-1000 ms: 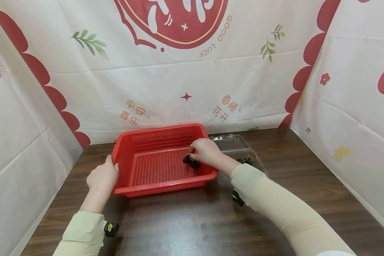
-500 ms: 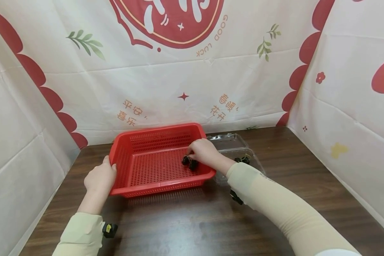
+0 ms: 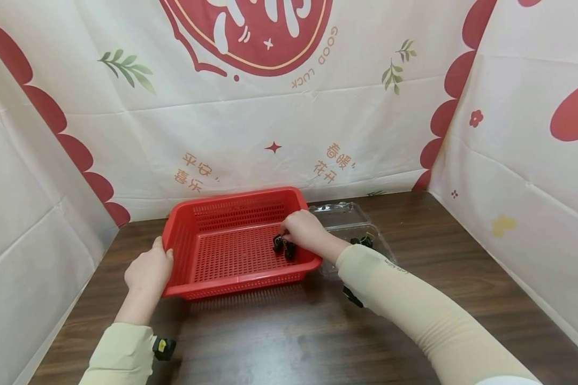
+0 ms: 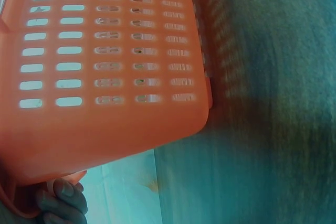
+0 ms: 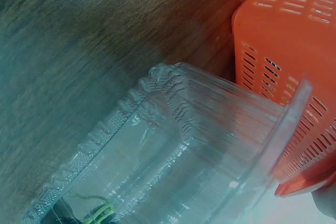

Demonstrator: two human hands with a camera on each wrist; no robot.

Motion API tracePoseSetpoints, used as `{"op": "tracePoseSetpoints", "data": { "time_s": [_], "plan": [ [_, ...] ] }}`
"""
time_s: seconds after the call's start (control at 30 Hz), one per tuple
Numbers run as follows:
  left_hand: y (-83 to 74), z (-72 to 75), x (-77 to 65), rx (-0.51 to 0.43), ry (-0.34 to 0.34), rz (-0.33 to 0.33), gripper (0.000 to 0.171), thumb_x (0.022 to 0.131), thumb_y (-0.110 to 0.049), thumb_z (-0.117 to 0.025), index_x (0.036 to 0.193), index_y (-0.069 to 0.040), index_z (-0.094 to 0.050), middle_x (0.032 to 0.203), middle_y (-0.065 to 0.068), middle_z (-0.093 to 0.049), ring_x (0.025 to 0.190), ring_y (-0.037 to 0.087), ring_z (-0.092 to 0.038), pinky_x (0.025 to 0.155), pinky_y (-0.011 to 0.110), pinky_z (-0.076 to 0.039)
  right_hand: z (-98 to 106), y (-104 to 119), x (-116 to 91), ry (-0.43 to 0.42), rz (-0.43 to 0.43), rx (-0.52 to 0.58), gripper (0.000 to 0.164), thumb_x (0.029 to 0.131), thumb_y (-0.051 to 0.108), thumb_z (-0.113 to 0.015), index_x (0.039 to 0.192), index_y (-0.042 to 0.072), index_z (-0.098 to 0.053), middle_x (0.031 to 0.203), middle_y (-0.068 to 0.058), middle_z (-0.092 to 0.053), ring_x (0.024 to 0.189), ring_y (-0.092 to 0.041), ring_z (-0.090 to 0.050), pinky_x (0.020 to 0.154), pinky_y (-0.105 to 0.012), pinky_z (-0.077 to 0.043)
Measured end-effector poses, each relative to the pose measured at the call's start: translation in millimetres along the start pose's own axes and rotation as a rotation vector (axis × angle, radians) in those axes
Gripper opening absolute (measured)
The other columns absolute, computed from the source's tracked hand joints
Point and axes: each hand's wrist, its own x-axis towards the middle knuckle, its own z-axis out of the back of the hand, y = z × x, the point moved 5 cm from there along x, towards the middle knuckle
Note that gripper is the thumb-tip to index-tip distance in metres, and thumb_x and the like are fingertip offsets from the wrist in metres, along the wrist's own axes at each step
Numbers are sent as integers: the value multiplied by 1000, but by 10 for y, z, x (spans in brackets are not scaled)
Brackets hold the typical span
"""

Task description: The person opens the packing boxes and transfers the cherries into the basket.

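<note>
My left hand (image 3: pixel 149 270) grips the left rim of the red plastic basket (image 3: pixel 238 279). Its curled fingers (image 4: pixel 68 195) show at the basket's corner in the left wrist view. Over the basket's right side, my right hand (image 3: pixel 302 229) pinches a small bunch of dark round fruits (image 3: pixel 289 251) by thin stems, low near the perforated floor. The right fingertips are partly hidden in the head view. Beside the basket lies a clear plastic clamshell box (image 3: pixel 334 270) with its lid (image 3: pixel 339 215) folded back. More dark fruits (image 3: pixel 366 240) with yellow-green stems (image 5: pixel 100 211) sit inside the box.
A dark wood-grain table (image 3: pixel 270 331) carries everything. White printed cloth (image 3: pixel 250 128) hangs behind the table and along both sides. The clear box stands close against the basket's right wall, beneath my right forearm (image 3: pixel 390 289).
The right hand stays over the basket's right side while the dark fruits hang slightly lower and turn a little. The left hand keeps its grip; the whole head view shifts slightly.
</note>
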Motion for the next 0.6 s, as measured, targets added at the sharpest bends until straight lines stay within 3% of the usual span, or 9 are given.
{"op": "tracePoseSetpoints", "data": {
  "time_s": [0.6],
  "plan": [
    [3,0,-6,-14,4,-8,52,92,-28,-40,133,1,-27,72,20,-55,55,28,-49,44,43,-42,-18,3,7,46,-28,-21,12,74,25,-65,64,26,-60,56,15,-52,55,-7,-45,58,-27,-41]
  ]
}}
